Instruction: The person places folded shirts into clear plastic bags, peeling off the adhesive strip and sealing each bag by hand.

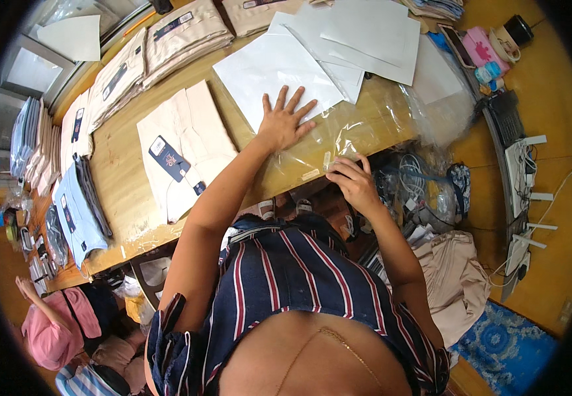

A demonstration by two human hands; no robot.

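My left hand [285,124] lies flat with its fingers spread on a white sheet [253,69] that looks to be inside a clear plastic bag [312,142]. The bag's loose, shiny end reaches the near edge of the table. There my right hand [353,181] has its fingers bent and closed on the plastic; the exact grip is partly hidden. Left of my left forearm is a folded pale pink shirt [197,125] with a dark blue tag [169,158]. More white sheets [372,39] and clear plastic overlap beyond my hands.
Stacks of folded, tagged beige shirts [184,39] line the table's far left side. Light blue shirts [75,204] sit at its left end. A phone [456,45], a pink item [480,46] and a dark cup [518,30] stand far right. Another person in pink [55,330] sits lower left.
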